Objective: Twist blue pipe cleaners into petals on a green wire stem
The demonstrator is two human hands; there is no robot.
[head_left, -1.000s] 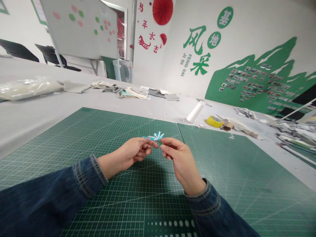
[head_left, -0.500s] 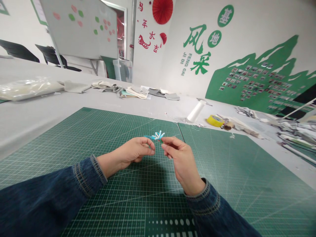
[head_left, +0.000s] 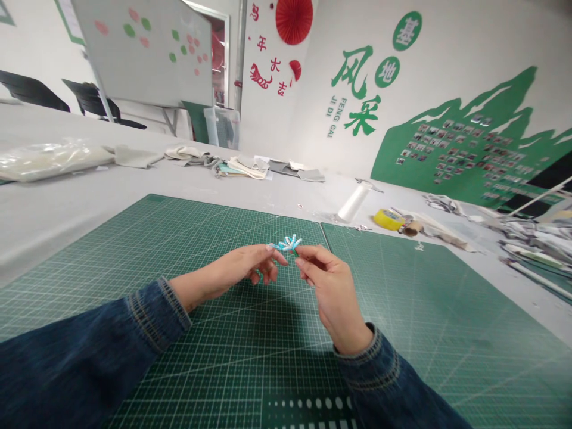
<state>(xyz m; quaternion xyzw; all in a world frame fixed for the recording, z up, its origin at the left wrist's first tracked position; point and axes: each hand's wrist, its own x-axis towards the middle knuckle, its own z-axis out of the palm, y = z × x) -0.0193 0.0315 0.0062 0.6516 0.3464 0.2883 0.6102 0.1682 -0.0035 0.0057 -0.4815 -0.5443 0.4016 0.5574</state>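
A small craft piece of blue and white beads on wire (head_left: 286, 243) sits between my hands, with several short beaded arms spreading out like a snowflake. My right hand (head_left: 333, 292) pinches its lower end between thumb and forefinger. My left hand (head_left: 232, 269) reaches in from the left, its fingertips on the piece's left end. Both hands hover above a green gridded cutting mat (head_left: 201, 223), and the fingers hide part of the wire.
A second cutting mat (head_left: 424, 298) adjoins on the right. Beyond lie a yellow tape roll (head_left: 388, 219), a white cone spool (head_left: 354, 202), fabric scraps (head_left: 241, 168) and a plastic bag (head_left: 49, 159) on the grey table (head_left: 89, 199).
My left hand has drawn slightly leftward, its fingers straighter and less curled. The beaded piece has shifted a little up and to the right. My right hand has barely moved.
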